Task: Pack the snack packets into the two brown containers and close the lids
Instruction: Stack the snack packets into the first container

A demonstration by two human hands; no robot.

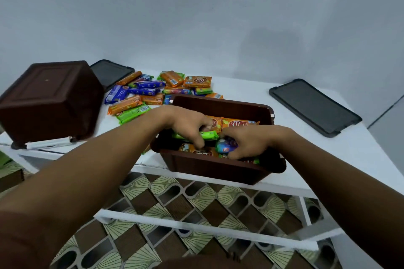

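An open brown container (220, 168) stands at the table's near edge, with orange packets (238, 124) lying inside. My left hand (185, 123) reaches into it and grips a green packet (208, 135). My right hand (251, 142) is inside too, closed around a blue and green packet (225, 147). A second brown container (50, 98) rests upside down at the left. A pile of orange, blue and green snack packets (153, 91) lies on the table behind the open container.
Two dark grey lids lie flat on the white table (349, 148): one lid (314, 107) at the right, another lid (111, 72) behind the overturned container. A white pen-like object (49, 143) lies by the left container. Patterned floor shows below the table frame.
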